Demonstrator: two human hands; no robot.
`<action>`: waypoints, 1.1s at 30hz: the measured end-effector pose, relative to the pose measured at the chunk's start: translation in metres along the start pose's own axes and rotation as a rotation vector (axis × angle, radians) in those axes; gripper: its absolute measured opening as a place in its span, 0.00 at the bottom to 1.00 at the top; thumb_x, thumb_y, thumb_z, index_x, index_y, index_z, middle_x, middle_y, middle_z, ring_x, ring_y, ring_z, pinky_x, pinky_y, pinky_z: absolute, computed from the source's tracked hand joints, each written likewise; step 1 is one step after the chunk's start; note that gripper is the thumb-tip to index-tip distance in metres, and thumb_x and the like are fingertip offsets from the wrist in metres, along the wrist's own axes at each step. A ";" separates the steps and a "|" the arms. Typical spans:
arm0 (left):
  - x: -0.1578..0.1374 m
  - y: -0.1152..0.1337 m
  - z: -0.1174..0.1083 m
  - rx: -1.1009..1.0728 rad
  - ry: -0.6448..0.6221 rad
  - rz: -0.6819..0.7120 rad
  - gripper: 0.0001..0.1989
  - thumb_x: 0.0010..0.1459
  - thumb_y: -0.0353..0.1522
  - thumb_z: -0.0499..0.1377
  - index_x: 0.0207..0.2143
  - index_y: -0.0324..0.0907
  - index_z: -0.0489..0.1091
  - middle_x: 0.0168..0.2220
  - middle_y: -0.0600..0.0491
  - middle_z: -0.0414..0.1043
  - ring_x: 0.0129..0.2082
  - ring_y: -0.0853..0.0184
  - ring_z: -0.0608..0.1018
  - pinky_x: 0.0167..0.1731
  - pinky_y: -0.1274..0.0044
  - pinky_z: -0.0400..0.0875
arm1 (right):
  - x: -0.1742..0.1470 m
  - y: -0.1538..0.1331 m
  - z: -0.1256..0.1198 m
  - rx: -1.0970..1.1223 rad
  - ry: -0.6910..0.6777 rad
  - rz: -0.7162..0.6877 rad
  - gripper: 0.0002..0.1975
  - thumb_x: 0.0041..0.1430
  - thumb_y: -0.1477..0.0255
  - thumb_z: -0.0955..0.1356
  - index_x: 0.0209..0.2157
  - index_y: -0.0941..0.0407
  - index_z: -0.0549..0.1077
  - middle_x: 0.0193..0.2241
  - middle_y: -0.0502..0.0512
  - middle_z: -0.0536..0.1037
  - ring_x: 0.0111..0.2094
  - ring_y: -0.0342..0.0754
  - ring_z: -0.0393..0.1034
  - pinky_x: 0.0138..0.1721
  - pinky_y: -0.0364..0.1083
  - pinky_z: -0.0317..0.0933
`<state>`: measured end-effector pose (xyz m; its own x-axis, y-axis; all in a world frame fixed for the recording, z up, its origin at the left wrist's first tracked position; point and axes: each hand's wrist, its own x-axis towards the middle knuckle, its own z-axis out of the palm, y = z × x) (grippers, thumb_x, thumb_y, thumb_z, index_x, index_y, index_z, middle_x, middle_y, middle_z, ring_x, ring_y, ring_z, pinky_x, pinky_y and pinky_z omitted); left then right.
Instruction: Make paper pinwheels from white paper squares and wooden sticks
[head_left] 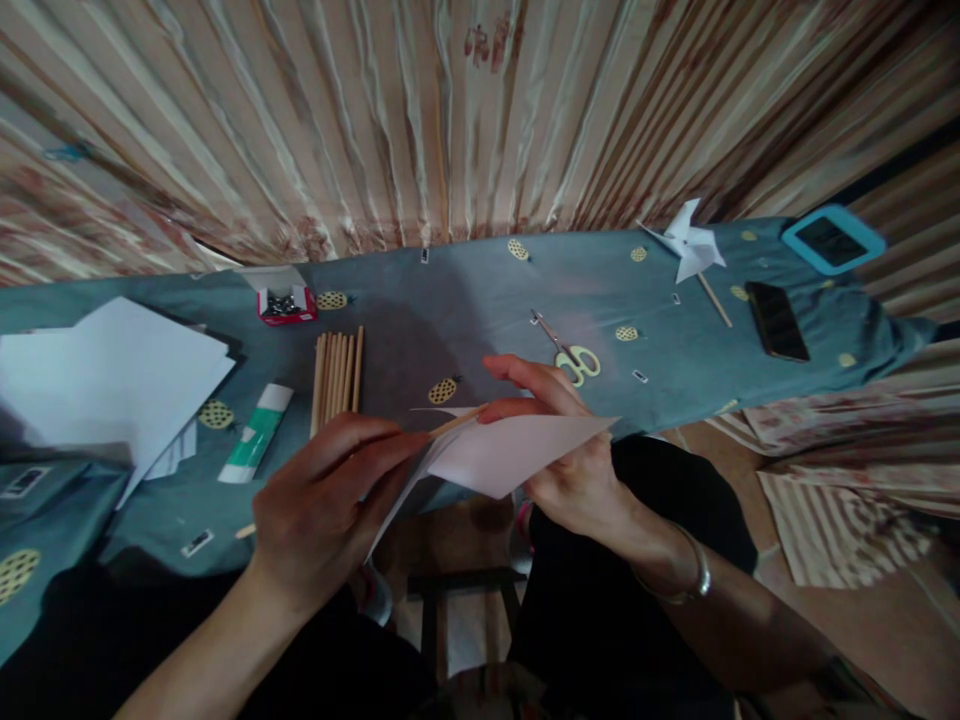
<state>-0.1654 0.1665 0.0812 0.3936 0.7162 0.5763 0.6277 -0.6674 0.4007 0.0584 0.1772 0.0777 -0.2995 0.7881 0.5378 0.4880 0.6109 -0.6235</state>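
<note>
A white paper pinwheel (510, 450) with loosely curved blades is held up in front of me, over the table's near edge. A thin wooden stick (454, 421) runs against its back, and its other end pokes out past my left hand. My left hand (337, 490) is closed round the stick, with a paper blade hanging beside its fingers. My right hand (566, 450) grips the pinwheel near its middle, thumb and fingertips at the end of the stick. Paper hides part of that grip. Whether a pin joins paper and stick, I cannot tell.
On the blue-green cloth (465, 300) lie white paper sheets (150, 350), a glue stick (256, 433), a red box of metal pins (286, 302), several wooden sticks (336, 375), scissors (574, 358), a finished pinwheel (688, 243), a phone (778, 320) and a blue-framed device (832, 240).
</note>
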 end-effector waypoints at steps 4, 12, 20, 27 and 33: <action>0.000 0.003 0.001 0.013 -0.003 0.006 0.05 0.63 0.26 0.58 0.40 0.39 0.72 0.37 0.53 0.73 0.34 0.74 0.77 0.34 0.83 0.72 | 0.000 0.001 0.002 -0.021 0.028 -0.021 0.09 0.61 0.78 0.65 0.41 0.56 0.74 0.54 0.61 0.73 0.54 0.53 0.68 0.52 0.56 0.67; 0.000 0.004 -0.002 0.063 -0.021 0.036 0.05 0.62 0.24 0.59 0.40 0.39 0.72 0.35 0.53 0.73 0.32 0.72 0.77 0.31 0.81 0.74 | -0.001 -0.001 0.002 -0.014 -0.002 0.036 0.11 0.60 0.80 0.64 0.41 0.54 0.75 0.54 0.58 0.73 0.55 0.53 0.68 0.52 0.58 0.68; -0.008 0.001 -0.004 0.066 -0.038 0.067 0.12 0.58 0.22 0.62 0.45 0.38 0.71 0.39 0.51 0.73 0.36 0.69 0.77 0.36 0.78 0.74 | -0.003 0.000 0.001 -0.092 0.037 -0.006 0.15 0.57 0.78 0.67 0.45 0.50 0.71 0.57 0.57 0.69 0.56 0.56 0.66 0.53 0.62 0.65; -0.012 -0.002 -0.004 0.056 -0.025 0.067 0.10 0.61 0.24 0.60 0.46 0.38 0.70 0.40 0.50 0.73 0.38 0.68 0.77 0.39 0.78 0.75 | -0.002 0.001 0.000 -0.111 -0.054 -0.050 0.22 0.62 0.75 0.64 0.58 0.53 0.65 0.59 0.62 0.67 0.58 0.58 0.63 0.55 0.62 0.64; -0.012 -0.002 -0.002 0.125 -0.017 0.091 0.09 0.62 0.25 0.59 0.45 0.40 0.72 0.39 0.51 0.74 0.36 0.69 0.77 0.38 0.78 0.76 | -0.005 0.003 -0.001 -0.112 -0.118 -0.020 0.20 0.64 0.68 0.64 0.58 0.49 0.65 0.57 0.59 0.69 0.55 0.57 0.66 0.53 0.61 0.65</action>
<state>-0.1730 0.1589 0.0745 0.4631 0.6580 0.5939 0.6672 -0.6998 0.2551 0.0623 0.1748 0.0733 -0.4008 0.7831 0.4755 0.5670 0.6197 -0.5426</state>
